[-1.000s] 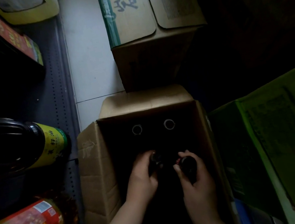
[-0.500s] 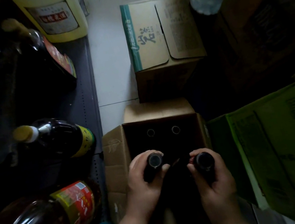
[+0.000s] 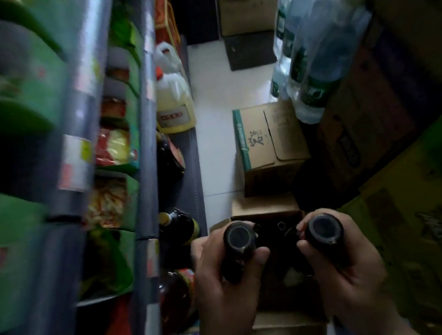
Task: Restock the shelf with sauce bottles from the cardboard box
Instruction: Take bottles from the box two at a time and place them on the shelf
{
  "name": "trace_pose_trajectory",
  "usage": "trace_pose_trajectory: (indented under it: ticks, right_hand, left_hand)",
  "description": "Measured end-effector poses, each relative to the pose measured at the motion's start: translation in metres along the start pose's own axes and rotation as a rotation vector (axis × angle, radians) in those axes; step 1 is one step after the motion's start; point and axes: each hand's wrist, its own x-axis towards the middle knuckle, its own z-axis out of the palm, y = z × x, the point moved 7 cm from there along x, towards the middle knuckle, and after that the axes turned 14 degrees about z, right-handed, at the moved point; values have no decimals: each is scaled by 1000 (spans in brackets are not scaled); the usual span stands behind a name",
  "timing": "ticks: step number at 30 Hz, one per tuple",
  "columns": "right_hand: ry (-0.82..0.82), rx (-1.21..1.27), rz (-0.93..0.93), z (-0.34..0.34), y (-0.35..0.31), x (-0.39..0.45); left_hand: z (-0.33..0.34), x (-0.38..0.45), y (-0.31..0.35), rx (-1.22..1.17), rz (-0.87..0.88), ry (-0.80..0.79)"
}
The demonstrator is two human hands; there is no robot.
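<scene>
You had one dark sauce bottle in your left hand and another dark bottle in your right hand. Each hand was curled tight around the body of its bottle, with the round caps pointing up at you. Both bottles were up above the open cardboard box on the floor. At least one more cap showed down in the dark box.

The shelf stood on your left. To do this step well, you needed to keep both bottles straight up and carry them over slowly. I think it was best to set down one bottle first, so the two did not bump. You also needed to pick a free spot, away from the big oil bottles on the low shelf.

Much of the shelf was blurry, so I could not tell where a free spot was. The bottle labels were too dark to read. Your arms hid the near part of the box.
</scene>
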Motion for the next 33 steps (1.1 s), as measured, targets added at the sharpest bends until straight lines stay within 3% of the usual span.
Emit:
trace_pose_trajectory:
  ticks: [14,21,27,33]
  right_hand:
    - [-205,52,-389,-15,-287,-68]
    - [-325,19,-565,-5,-377,-107]
    - [-483,98,-643,13,-432,-137]
    - [-670,195,-744,35,-473,-173]
  left_hand:
    - [-112,12,280,31,216,287]
    - [-156,-11,366,72,283,391]
    - [-179,-31,418,-39,352,522]
    - [-218,-64,452,131,374,723]
